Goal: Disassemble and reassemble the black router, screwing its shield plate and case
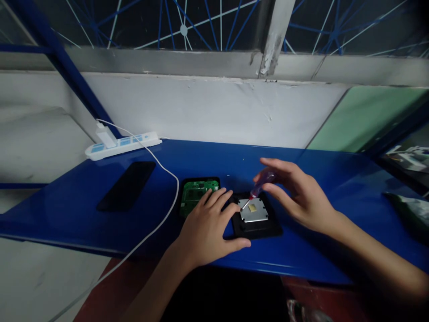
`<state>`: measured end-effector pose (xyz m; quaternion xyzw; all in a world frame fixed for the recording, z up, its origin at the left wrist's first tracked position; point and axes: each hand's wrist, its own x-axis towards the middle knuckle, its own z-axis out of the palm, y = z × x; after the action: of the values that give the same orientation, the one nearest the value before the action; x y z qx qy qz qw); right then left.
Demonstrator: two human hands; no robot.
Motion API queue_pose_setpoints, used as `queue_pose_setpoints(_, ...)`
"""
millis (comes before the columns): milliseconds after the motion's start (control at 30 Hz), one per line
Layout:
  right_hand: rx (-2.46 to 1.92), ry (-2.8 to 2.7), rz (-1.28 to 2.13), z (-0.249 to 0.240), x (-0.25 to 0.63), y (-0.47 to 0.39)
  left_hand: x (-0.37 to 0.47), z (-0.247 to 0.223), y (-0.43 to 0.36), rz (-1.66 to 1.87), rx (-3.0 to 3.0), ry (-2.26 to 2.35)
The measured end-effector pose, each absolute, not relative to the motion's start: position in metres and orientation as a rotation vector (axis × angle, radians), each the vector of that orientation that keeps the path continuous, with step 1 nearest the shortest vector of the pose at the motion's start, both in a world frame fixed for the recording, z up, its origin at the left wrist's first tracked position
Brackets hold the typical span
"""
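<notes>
My right hand (296,192) is closed around the purple, see-through handle of a screwdriver (264,181). The screwdriver slants down to the left, its tip at the upper left corner of a silver metal plate (256,216). That plate, with a small yellowish square on it, lies in a black casing (273,229). My left hand (209,223) is spread open, with a finger and the thumb at the casing's left edge. Its other fingers reach over the lower right of a green circuit board (191,193) in a second black casing.
A black phone-like slab (127,185) lies left on the blue table (73,203). Behind it is a white power strip (124,145) with a plug. A white cable (176,179) curves past the circuit board. A dark green and white item (410,212) lies far right.
</notes>
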<state>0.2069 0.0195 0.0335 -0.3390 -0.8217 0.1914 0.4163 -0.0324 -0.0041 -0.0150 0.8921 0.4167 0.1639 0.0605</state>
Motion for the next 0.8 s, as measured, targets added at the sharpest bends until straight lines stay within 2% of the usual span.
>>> queue_pose_setpoints(233, -0.617, -2.212, 0.219, 0.042, 0.177, 0.026, -0.032, -0.020, -0.006, 0.545, 2.730, 1.276)
queue_pose_setpoints(533, -0.785, -1.882, 0.460, 0.015, 0.169, 0.018, -0.032, -0.020, -0.007, 0.538, 2.716, 1.268)
queue_pose_setpoints(800, -0.666, -1.835, 0.286, 0.005, 0.167, 0.022, -0.032, -0.023, -0.007, 0.547, 2.749, 1.267)
